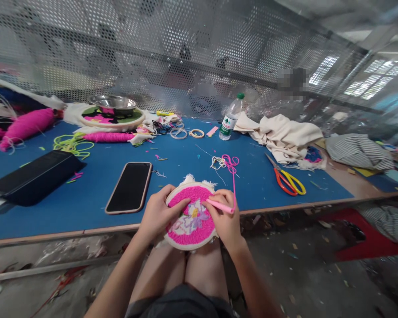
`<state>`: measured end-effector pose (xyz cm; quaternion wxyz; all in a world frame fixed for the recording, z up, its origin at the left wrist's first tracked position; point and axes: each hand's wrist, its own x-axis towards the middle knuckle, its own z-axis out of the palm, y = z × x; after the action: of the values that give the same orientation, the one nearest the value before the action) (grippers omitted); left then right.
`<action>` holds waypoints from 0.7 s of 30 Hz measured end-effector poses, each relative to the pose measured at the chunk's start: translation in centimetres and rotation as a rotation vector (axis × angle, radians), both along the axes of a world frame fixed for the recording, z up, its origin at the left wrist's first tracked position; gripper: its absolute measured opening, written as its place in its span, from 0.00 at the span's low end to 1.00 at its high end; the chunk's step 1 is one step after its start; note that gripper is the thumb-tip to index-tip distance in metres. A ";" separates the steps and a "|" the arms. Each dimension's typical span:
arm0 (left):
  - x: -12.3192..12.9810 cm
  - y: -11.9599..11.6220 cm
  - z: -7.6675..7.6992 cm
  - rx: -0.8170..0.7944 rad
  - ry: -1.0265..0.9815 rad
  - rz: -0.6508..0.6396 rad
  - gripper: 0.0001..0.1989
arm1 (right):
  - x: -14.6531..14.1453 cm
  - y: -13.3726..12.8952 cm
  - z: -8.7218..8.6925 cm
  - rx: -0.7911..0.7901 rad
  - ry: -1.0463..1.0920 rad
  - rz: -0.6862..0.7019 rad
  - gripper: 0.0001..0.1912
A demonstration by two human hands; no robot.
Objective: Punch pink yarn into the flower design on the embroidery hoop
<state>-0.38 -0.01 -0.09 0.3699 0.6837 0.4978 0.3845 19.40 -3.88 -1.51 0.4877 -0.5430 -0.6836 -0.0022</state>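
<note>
A round embroidery in a pale hoop, its bright pink looped ground set around a white and lilac flower with a yellow centre (193,221), is held over the person's lap at the near edge of the blue-topped table (179,161), its face turned up toward the head camera; the left hand (159,211) grips the left side of the rim, thumb lying flat across the pink loops, while the fingers under the hoop are hidden; the right hand (227,218) is at the opposite side, thumb and fingers closed around a slim pink pen-shaped tool (220,206), and whether its tip is in the cloth cannot be told, since the fingertips cover it; from the tool's rear end a bright pink yarn (234,183) runs up to a loose coil on the table, beside a tangle of off-white thread (217,163); the step in hand looks like working pink yarn into the ground just beside the petals, and the next move seems to call for a steady hoop, a careful placing of the tip along the flower's outline and enough slack in the yarn that it feeds freely without snagging on the tangle
</note>
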 end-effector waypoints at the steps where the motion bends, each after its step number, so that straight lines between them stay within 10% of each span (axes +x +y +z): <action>1: 0.0 0.0 0.0 -0.006 -0.004 -0.001 0.15 | -0.2 0.0 -0.2 -0.005 -0.013 -0.012 0.02; 10: 0.1 0.1 0.2 -0.029 -0.004 0.015 0.16 | -0.1 -1.7 0.8 -0.061 0.184 0.210 0.07; 21: 0.1 0.1 0.1 -0.046 0.003 0.013 0.17 | 0.8 -3.0 -1.8 0.004 0.171 0.146 0.15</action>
<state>-0.27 0.12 -0.01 0.3823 0.6724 0.5115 0.3743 20.15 -6.85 -3.26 0.5442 -0.4890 -0.6772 0.0786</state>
